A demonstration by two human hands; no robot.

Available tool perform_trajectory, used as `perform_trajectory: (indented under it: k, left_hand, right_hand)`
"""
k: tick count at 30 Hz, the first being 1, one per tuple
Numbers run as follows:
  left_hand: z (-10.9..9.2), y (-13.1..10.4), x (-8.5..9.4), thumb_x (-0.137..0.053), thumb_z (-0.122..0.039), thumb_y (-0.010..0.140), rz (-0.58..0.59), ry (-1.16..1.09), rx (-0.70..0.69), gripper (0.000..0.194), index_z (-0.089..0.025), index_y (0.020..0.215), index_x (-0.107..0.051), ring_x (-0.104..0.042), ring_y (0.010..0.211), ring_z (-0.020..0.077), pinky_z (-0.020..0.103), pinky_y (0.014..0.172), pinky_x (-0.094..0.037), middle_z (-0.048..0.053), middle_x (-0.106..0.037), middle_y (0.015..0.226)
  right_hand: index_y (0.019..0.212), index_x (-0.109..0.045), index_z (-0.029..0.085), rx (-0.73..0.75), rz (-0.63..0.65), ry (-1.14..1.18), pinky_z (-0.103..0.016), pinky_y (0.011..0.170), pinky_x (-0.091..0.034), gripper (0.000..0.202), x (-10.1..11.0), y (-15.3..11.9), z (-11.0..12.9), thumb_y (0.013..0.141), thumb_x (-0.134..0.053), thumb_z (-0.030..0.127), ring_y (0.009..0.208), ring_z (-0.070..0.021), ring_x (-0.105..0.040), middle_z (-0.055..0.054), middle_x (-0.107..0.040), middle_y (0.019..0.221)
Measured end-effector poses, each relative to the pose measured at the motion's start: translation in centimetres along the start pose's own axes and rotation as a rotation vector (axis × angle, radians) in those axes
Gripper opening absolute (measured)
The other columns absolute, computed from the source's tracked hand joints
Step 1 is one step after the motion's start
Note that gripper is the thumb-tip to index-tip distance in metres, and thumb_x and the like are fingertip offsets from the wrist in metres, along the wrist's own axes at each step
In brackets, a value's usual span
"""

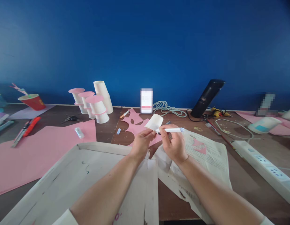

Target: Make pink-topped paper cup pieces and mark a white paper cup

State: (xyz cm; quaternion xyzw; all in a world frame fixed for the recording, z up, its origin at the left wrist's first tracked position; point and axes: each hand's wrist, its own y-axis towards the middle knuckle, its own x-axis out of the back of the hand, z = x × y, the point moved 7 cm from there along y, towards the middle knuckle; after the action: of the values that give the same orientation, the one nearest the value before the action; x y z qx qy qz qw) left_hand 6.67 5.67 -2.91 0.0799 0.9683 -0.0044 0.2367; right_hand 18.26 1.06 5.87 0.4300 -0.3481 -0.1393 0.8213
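My left hand point(142, 142) is closed on a white paper cup point(155, 121), which tilts away from me above scraps of cut pink paper point(137, 128). In my right hand point(175, 143) a white marker pen point(174, 130) lies nearly level, its tip end close to the cup by my left fingers. Whether the tip touches the cup I cannot tell. Beneath my right hand lies a crumpled printed sheet point(212, 150). My left forearm crosses over a shallow white cardboard tray point(112, 149).
Pink-topped paper cup pairs point(97, 107) and a leaning cup stack point(104, 97) stand at the back left. A box cutter point(20, 134) lies near scissors with red handles point(32, 126). Rightward are a black flask point(207, 98), a coiled cable point(169, 109) and a power strip point(264, 168).
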Motion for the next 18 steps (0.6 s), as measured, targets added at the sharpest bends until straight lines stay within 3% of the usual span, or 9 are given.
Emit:
perform_trajectory:
  k: [7, 12, 18]
  left_hand:
    - [-0.20, 0.07, -0.28, -0.070, -0.029, 0.075, 0.035, -0.035, 0.000, 0.017, -0.016, 0.085, -0.074, -0.058, 0.074, 0.0126, 0.030, 0.086, -0.044, 0.002, -0.062, 0.071]
    - [-0.46, -0.11, -0.53, -0.073, -0.026, 0.072, 0.015, -0.126, 0.038, 0.017, -0.014, 0.084, -0.073, -0.060, 0.083, 0.0136, 0.030, 0.090, -0.043, 0.005, -0.066, 0.081]
    - [-0.47, -0.15, -0.60, -0.071, -0.028, 0.075, 0.037, -0.090, 0.036, 0.016, -0.015, 0.084, -0.073, -0.061, 0.080, 0.0142, 0.030, 0.087, -0.044, 0.003, -0.063, 0.071]
  right_hand:
    - [0.088, -0.060, 0.021, -0.020, 0.007, 0.001, -0.036, 0.078, -0.046, 0.011, -0.11, -0.06, -0.28, 0.090, -0.049, 0.023, 0.083, -0.0195, -0.061, -0.006, -0.066, 0.086]
    - [0.091, -0.060, 0.020, -0.036, -0.067, 0.010, -0.037, 0.079, -0.046, 0.012, 0.47, -0.11, -0.48, 0.090, -0.049, 0.024, 0.083, -0.0201, -0.060, -0.006, -0.066, 0.086]
    - [0.092, -0.061, 0.021, -0.006, -0.042, 0.021, -0.037, 0.081, -0.046, 0.013, 0.31, -0.08, -0.15, 0.090, -0.049, 0.023, 0.083, -0.0196, -0.061, -0.006, -0.067, 0.087]
